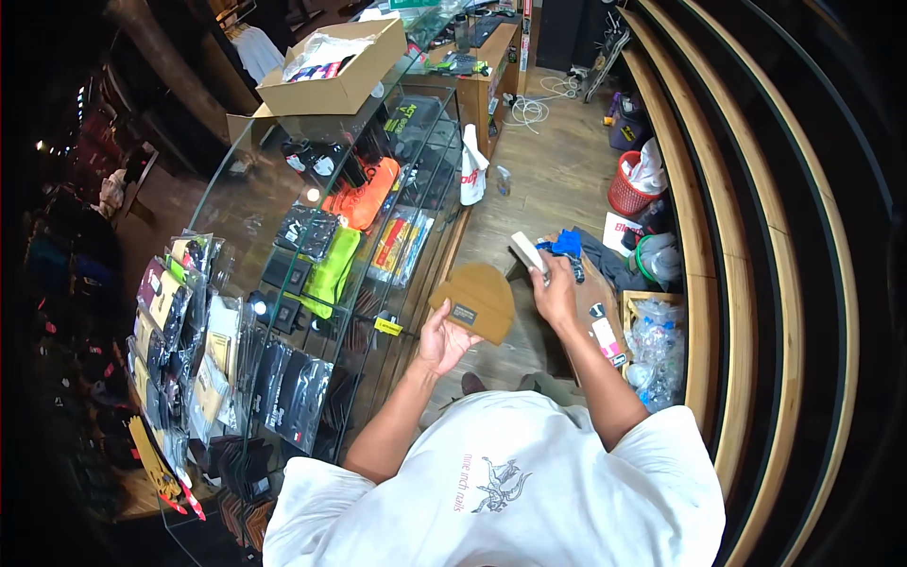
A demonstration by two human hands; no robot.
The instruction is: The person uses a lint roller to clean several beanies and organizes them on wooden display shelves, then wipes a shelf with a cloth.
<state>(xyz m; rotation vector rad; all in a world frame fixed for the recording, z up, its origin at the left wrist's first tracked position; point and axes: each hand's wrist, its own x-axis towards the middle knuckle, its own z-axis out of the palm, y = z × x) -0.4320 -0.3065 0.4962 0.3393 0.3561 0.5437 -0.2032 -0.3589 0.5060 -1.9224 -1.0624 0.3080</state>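
In front of my chest, my left hand (445, 337) grips a mustard-brown knit beanie (487, 292) by its folded cuff. A dark rectangular label is sewn on that cuff, and my thumb lies beside it. To the right and a little farther off, my right hand (556, 290) is closed around a pale, slim, block-shaped object (527, 251). Its upper end sticks out past my fingers, but I cannot make out its exact kind. The beanie and the pale object are apart. Just beyond my right hand lies a bright blue item (569, 243).
Glass display shelves (354, 312) with packaged goods run along my left. A cardboard box (333, 71) stands on top. Curved wooden shelf edges (737, 283) rise on my right, near a red basket (631, 184) and a wooden crate (631, 307) of clear plastic. White cable (529, 115) lies on the floor.
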